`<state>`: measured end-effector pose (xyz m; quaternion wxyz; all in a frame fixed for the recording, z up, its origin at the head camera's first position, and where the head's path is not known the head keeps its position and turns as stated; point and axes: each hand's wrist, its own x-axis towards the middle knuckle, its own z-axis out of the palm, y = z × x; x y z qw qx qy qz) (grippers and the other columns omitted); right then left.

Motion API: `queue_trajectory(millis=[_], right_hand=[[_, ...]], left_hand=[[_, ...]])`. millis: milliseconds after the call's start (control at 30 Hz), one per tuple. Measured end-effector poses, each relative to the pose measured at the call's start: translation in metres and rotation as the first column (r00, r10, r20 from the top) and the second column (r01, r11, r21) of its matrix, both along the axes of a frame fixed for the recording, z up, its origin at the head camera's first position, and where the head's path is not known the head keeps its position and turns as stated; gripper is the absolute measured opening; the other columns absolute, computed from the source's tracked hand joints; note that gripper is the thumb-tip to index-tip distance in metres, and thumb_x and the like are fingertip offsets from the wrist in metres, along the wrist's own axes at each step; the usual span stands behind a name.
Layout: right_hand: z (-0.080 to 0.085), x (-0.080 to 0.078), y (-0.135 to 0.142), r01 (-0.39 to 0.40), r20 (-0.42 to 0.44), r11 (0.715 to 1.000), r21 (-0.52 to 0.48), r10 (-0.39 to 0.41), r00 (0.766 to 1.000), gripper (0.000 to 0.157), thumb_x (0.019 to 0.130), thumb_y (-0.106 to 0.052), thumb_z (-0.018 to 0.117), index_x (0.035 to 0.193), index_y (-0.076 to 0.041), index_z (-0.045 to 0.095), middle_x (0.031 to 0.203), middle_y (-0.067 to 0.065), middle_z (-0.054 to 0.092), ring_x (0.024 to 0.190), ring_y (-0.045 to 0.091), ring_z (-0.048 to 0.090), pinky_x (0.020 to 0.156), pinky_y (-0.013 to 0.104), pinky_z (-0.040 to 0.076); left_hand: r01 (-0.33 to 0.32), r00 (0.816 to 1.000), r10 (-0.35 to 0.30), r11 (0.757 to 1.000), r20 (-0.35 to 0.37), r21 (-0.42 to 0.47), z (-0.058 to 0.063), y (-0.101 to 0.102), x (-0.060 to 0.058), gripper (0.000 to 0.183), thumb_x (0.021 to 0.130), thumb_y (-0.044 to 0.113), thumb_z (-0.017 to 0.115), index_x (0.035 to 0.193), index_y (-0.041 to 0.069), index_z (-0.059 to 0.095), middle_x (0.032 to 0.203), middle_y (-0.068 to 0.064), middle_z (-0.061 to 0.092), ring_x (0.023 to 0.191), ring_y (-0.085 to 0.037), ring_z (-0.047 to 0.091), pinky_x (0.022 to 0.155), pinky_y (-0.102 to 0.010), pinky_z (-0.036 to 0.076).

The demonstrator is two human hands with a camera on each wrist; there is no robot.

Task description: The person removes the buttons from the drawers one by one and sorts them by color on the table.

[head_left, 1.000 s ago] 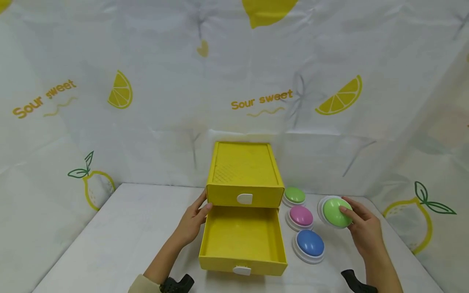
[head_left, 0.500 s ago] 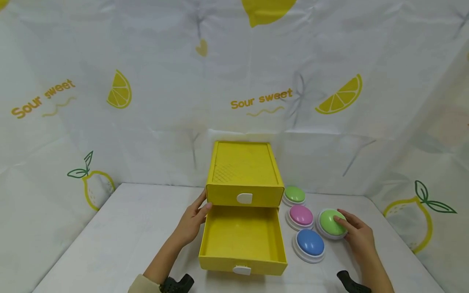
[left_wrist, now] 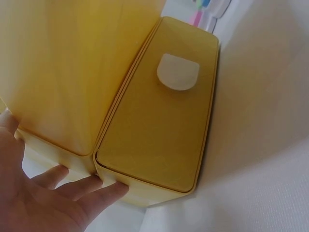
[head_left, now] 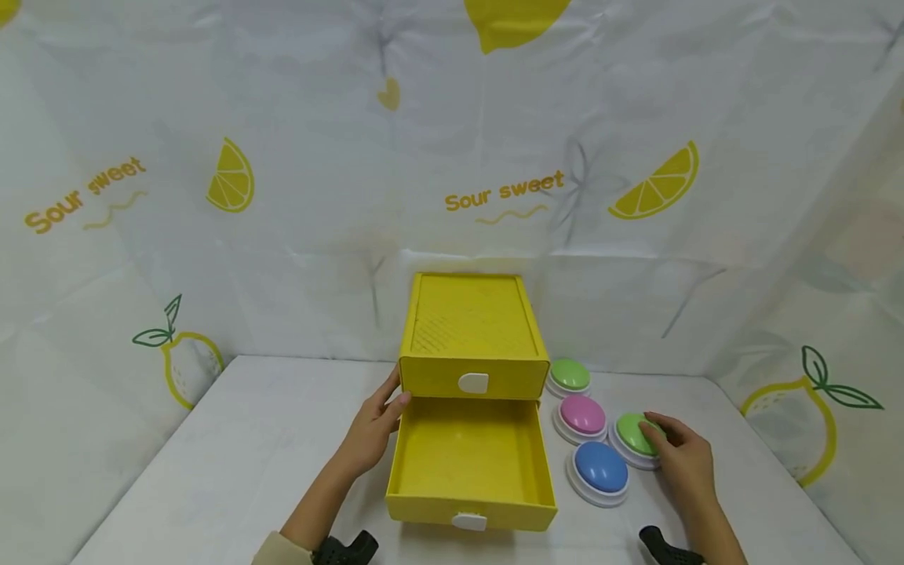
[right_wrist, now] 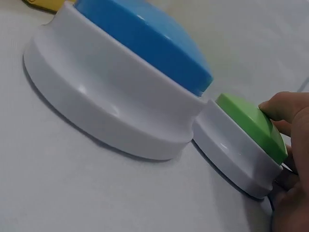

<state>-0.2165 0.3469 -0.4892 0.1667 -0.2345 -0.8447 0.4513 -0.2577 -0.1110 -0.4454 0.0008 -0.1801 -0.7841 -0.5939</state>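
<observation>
One green button (head_left: 631, 434), now lowered by the pinching right hand (head_left: 683, 464), joins the blue button (head_left: 600, 467) at right. Left hand (head_left: 370, 433): fingers extended against the yellow cabinet (head_left: 475, 314).

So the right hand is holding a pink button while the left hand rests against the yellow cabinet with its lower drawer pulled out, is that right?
Not quite: the button the right hand is holding is green, as the head and right wrist views show. The left hand does rest against the yellow cabinet, with its lower drawer pulled out.
</observation>
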Motion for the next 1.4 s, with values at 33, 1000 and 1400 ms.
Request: queue_trajectory(millis=[33, 1000, 1400], right_hand=[[-0.001, 0.001, 0.0, 0.013, -0.013, 1.0, 0.012, -0.013, 1.0, 0.051, 0.099, -0.043, 0.062, 0.135, -0.007, 0.063, 0.144, 0.019, 0.059, 0.136, 0.028, 0.051, 0.093, 0.006, 0.04], [0.007, 0.009, -0.001, -0.151, 0.1, 0.981, 0.123, 0.14, 0.985, 0.079, 0.088, -0.045, 0.078, 0.15, -0.006, 0.048, 0.158, 0.027, 0.037, 0.145, 0.046, 0.038, 0.116, 0.047, 0.04], [0.02, -0.049, 0.014, -0.32, 0.14, 0.909, 0.266, 0.292, 0.946, 0.073, 0.091, -0.036, 0.074, 0.148, 0.002, 0.047, 0.147, 0.037, 0.044, 0.13, 0.052, 0.049, 0.103, 0.061, 0.045]], left_hand=[[0.003, 1.0, -0.003, 1.0, 0.001, 0.002, 0.0, 0.001, -0.001, 0.059, 0.109, 0.035, 0.043, 0.163, 0.024, 0.02, 0.169, -0.006, 0.025, 0.142, -0.045, 0.045, 0.101, -0.058, 0.053], [0.015, 1.0, -0.015, 1.0, -0.021, 0.016, 0.001, 0.001, -0.001, 0.058, 0.11, 0.032, 0.043, 0.163, 0.025, 0.021, 0.169, -0.005, 0.026, 0.139, -0.043, 0.05, 0.101, -0.055, 0.054], [-0.001, 1.0, 0.001, 1.0, 0.001, 0.001, 0.0, 0.0, 0.0, 0.058, 0.109, 0.034, 0.043, 0.163, 0.026, 0.02, 0.169, -0.003, 0.025, 0.141, -0.043, 0.048, 0.101, -0.057, 0.054]])
